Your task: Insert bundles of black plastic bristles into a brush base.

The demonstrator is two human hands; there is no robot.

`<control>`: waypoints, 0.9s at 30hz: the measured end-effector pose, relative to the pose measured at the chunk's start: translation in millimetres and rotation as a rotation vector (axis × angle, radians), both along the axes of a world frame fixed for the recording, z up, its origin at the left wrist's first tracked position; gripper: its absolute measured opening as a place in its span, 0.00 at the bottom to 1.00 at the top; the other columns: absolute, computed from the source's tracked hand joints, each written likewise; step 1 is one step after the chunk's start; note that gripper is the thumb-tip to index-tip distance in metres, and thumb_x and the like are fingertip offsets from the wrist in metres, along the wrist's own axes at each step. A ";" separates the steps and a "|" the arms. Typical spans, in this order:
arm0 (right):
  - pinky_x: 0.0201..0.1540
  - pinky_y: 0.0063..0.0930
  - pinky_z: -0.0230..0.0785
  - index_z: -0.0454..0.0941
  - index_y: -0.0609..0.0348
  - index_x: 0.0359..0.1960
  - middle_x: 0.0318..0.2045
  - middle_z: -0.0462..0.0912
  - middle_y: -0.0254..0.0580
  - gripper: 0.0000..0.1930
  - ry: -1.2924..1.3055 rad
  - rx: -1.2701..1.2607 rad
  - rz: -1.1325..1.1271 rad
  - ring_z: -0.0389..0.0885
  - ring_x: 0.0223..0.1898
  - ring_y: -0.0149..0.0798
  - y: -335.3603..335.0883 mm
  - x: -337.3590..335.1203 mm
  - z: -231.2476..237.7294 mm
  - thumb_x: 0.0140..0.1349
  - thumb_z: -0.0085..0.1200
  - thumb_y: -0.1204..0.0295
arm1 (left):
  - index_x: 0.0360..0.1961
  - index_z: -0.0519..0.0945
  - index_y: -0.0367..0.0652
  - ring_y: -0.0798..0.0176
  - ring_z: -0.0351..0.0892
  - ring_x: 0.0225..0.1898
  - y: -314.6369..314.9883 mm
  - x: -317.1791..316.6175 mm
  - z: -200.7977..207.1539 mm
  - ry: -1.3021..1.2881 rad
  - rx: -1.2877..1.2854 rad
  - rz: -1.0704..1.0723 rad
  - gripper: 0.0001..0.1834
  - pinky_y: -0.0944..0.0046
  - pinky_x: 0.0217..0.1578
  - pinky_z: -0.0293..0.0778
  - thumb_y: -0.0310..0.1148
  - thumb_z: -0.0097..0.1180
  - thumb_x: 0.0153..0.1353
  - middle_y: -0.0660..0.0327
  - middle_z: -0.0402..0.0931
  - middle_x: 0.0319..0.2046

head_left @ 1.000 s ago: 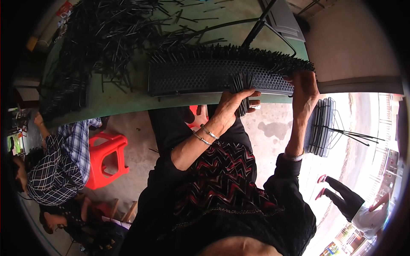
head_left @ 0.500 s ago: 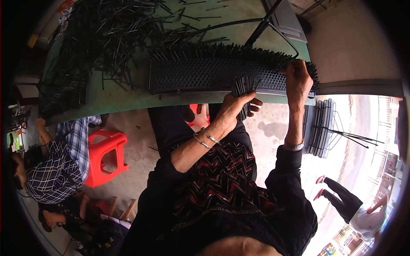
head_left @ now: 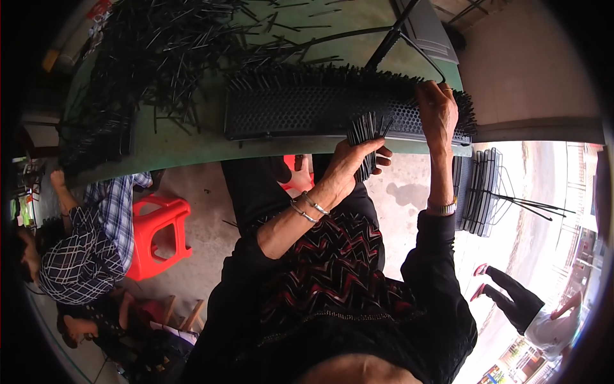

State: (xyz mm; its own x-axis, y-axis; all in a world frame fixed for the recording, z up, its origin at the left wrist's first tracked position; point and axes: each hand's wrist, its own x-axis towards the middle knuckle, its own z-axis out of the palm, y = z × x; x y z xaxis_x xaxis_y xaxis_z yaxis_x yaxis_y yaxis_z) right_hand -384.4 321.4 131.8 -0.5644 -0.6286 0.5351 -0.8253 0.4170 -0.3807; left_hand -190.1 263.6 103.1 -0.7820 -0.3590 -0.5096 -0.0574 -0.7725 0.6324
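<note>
My left hand (head_left: pixel 359 157) is closed around a bundle of thin dark sticks (head_left: pixel 364 131), held upright just in front of a long black perforated board (head_left: pixel 294 114). Rows of the same sticks (head_left: pixel 307 77) stand in the holes along the board's far side and right end. At the right part of the board, my right hand (head_left: pixel 439 110) has its fingers pinched together among the standing sticks. Whatever lies between those fingertips is hidden. The board rests along the near edge of a green table (head_left: pixel 192 147).
A large heap of loose dark sticks (head_left: pixel 166 51) covers the table's left. Black metal rods (head_left: pixel 387 48) rise behind the board. A red stool (head_left: pixel 160 237) stands at the left near people (head_left: pixel 83 262). Wire racks (head_left: pixel 483 192) sit on the right; another person (head_left: pixel 550 323) is outside.
My right hand has shifted slightly left and away from me over the board. My left hand keeps the bundle in nearly the same place.
</note>
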 end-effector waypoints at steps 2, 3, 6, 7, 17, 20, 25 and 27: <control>0.34 0.34 0.70 0.79 0.54 0.33 0.31 0.75 0.42 0.05 -0.022 0.093 0.021 0.77 0.31 0.44 -1.6 1.9 2.2 0.61 0.53 0.69 | 0.40 0.78 0.40 0.63 0.82 0.31 0.9 0.0 0.8 0.045 -0.017 0.009 0.14 0.66 0.28 0.71 0.39 0.59 0.59 0.57 0.82 0.31; 0.35 0.36 0.70 0.79 0.54 0.32 0.33 0.75 0.43 0.05 0.011 0.137 -0.009 0.78 0.33 0.46 -5.3 2.4 -4.5 0.59 0.54 0.68 | 0.40 0.78 0.40 0.63 0.82 0.31 0.8 0.3 2.0 0.047 -0.019 0.006 0.14 0.66 0.28 0.71 0.39 0.59 0.59 0.57 0.82 0.31; 0.35 0.36 0.70 0.82 0.51 0.34 0.35 0.76 0.43 0.06 0.033 0.131 -0.071 0.78 0.34 0.45 -3.2 7.5 -13.6 0.60 0.54 0.67 | 0.40 0.78 0.41 0.65 0.82 0.31 0.5 1.7 5.0 0.045 -0.023 0.005 0.14 0.67 0.28 0.71 0.40 0.58 0.60 0.57 0.83 0.31; 0.35 0.35 0.70 0.83 0.51 0.37 0.35 0.77 0.43 0.07 0.041 0.065 -0.079 0.79 0.34 0.44 -0.8 11.1 -12.8 0.60 0.54 0.67 | 0.40 0.78 0.41 0.65 0.82 0.31 0.4 2.2 5.8 0.048 -0.025 0.010 0.13 0.67 0.28 0.70 0.40 0.58 0.60 0.57 0.83 0.31; 0.32 0.20 0.67 0.78 0.66 0.48 0.27 0.78 0.33 0.13 -0.894 0.067 0.362 0.72 0.28 0.24 33.6 60.2 20.4 0.64 0.52 0.73 | 0.40 0.80 0.39 0.65 0.82 0.30 -2.8 12.0 12.7 0.074 -0.109 -0.026 0.15 0.69 0.27 0.70 0.40 0.58 0.59 0.58 0.83 0.32; 0.32 0.20 0.68 0.79 0.68 0.44 0.28 0.79 0.35 0.12 -1.007 -0.047 0.427 0.73 0.27 0.25 34.1 62.1 18.8 0.63 0.53 0.74 | 0.42 0.80 0.41 0.65 0.82 0.31 -6.5 12.9 12.2 0.072 -0.086 -0.109 0.13 0.69 0.26 0.70 0.37 0.58 0.60 0.59 0.83 0.34; 0.34 0.20 0.69 0.78 0.66 0.36 0.27 0.79 0.36 0.08 -1.120 -0.074 0.354 0.75 0.27 0.27 36.7 62.1 22.7 0.62 0.54 0.73 | 0.42 0.80 0.40 0.64 0.83 0.32 -7.6 16.1 14.4 0.083 -0.074 -0.159 0.14 0.68 0.27 0.72 0.38 0.58 0.60 0.59 0.82 0.35; 0.34 0.21 0.70 0.78 0.66 0.35 0.26 0.79 0.36 0.09 -1.124 -0.083 0.343 0.76 0.27 0.27 40.1 58.3 20.8 0.62 0.55 0.70 | 0.43 0.80 0.40 0.63 0.83 0.33 -8.2 15.8 12.2 0.086 -0.057 -0.151 0.15 0.67 0.28 0.73 0.39 0.58 0.60 0.58 0.82 0.35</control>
